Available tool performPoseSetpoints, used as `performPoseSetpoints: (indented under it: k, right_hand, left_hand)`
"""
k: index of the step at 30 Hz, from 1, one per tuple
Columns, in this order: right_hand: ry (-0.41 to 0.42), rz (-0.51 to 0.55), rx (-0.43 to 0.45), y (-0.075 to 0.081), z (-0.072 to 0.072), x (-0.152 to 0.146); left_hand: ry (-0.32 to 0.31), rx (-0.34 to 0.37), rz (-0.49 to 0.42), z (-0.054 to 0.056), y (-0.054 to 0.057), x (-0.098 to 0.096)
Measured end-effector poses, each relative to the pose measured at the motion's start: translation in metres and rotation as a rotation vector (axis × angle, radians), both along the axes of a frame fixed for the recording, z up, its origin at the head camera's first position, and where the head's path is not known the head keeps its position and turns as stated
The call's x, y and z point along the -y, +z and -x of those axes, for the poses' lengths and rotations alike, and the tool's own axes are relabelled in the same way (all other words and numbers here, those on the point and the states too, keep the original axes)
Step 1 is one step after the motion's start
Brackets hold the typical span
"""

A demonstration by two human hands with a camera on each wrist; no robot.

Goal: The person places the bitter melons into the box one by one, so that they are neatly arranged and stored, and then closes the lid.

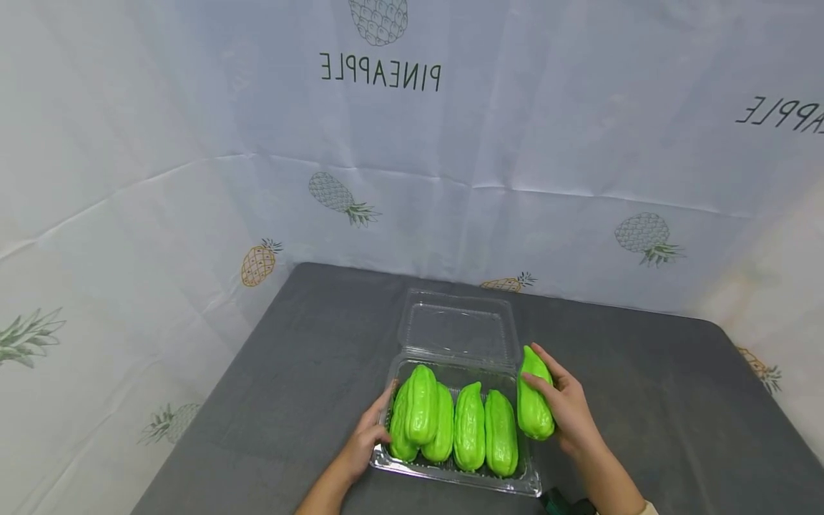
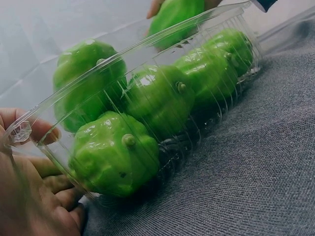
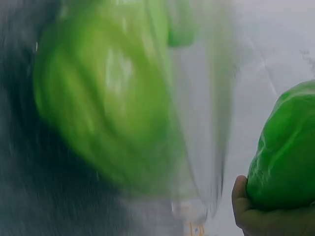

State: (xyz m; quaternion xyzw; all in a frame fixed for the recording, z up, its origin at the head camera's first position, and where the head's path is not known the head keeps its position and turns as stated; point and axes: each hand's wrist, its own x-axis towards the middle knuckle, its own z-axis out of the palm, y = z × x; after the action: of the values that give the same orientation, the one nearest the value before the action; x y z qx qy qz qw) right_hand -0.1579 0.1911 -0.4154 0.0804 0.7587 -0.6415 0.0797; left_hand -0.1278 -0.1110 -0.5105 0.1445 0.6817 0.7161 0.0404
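My left hand (image 1: 365, 442) grips the left wall of a clear plastic clamshell box (image 1: 460, 484), thumb over the rim and fingers outside. Several glossy, ridged, long green vegetables (image 1: 470, 428) lie lengthwise in the box. At its left end, one green vegetable (image 1: 421, 405) rests on top of two others. Just beyond the right wall, my right hand (image 1: 573, 411) holds another long green vegetable (image 1: 536, 397) between thumb and fingers, its tapered tip pointing away from me. The left wrist view shows short stem ends on the boxed vegetables (image 2: 115, 155) through the plastic.
The box's clear lid (image 1: 460, 329) lies folded back on the grey cloth-covered table (image 1: 309, 343). A small dark object (image 1: 560, 503) sits at the near edge beside my right forearm. White pineapple-print curtains (image 1: 450, 157) hang behind the table and along its sides.
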Motion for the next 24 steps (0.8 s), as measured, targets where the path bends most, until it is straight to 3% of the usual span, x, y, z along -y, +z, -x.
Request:
performPoseSetpoints:
  k: [8, 15, 19, 24]
  right_hand:
    - [0.085, 0.036, -0.031, -0.007, -0.011, 0.026]
    - [0.166, -0.209, -0.209, -0.014, -0.017, 0.04]
    - [0.167, -0.269, -0.221, -0.016, -0.02, 0.045]
    - [0.156, -0.304, -0.233, -0.021, -0.022, 0.05]
  left_hand:
    - [0.002, 0.01, -0.007, -0.003, -0.001, 0.0]
    - [-0.003, -0.038, -0.015, -0.002, -0.002, 0.0]
    - [-0.015, -0.047, -0.019, -0.001, -0.002, 0.0]
    - [-0.01, -0.004, -0.005, 0.0, 0.001, 0.0]
